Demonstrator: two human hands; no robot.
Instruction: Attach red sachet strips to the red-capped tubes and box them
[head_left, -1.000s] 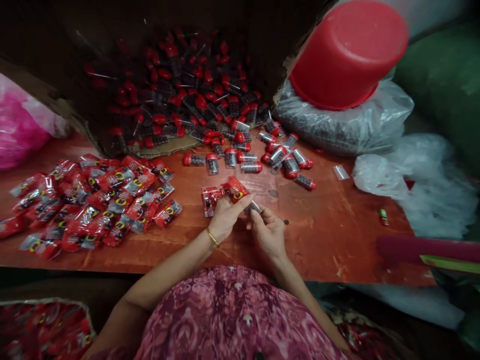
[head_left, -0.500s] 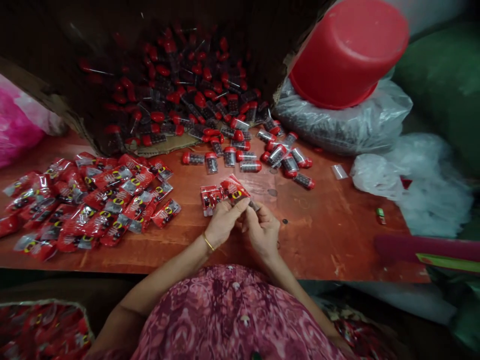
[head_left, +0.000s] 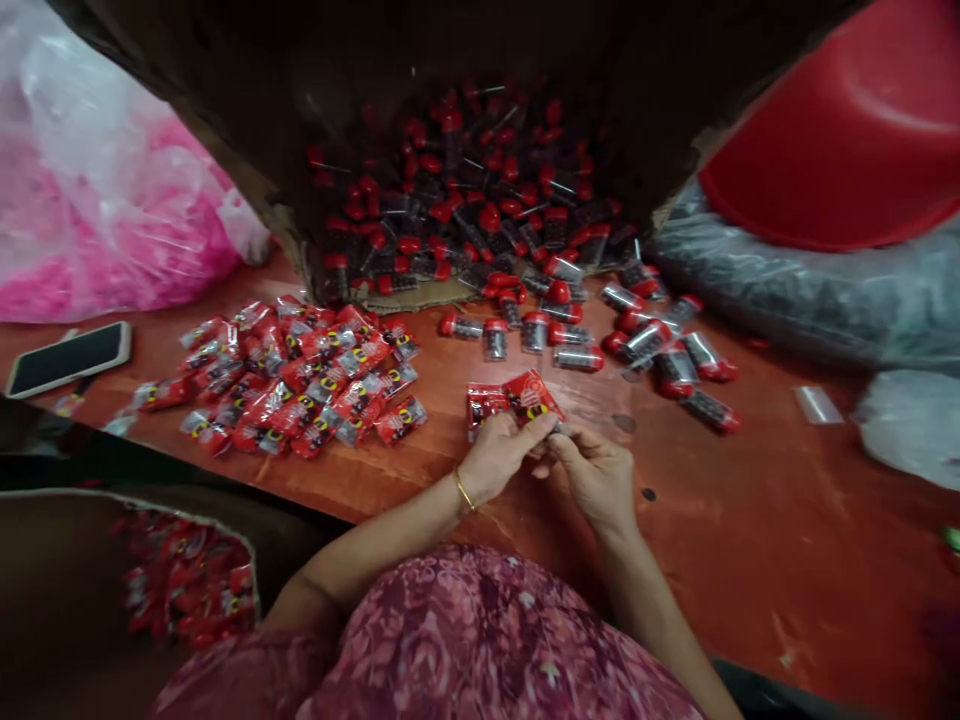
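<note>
Near the middle of the red table [head_left: 720, 540], my two hands meet at a small red printed packet [head_left: 527, 392]. My left hand [head_left: 499, 455], with a gold bangle at the wrist, is closed on the packet's body. Thumb and fingers of my right hand [head_left: 600, 475] pinch its near right end, which they mostly hide. Just left of it, partly behind my left hand, a small stack of red packets [head_left: 484, 402] lies flat. Beyond are small clear tubes with red caps [head_left: 576, 357], filled with dark pieces.
A pile of filled red packets [head_left: 300, 385] lies to the left. Behind it, a cardboard box [head_left: 262, 190] on its side spills capped tubes. A phone [head_left: 71, 358] and pink bags [head_left: 142, 220] sit far left. At right, a red tub [head_left: 847, 150] rests on a plastic sack [head_left: 780, 300].
The view has swung left, bringing the phone and more of the pink bags into sight. Both hands stay together on the packet, which has tilted slightly.
</note>
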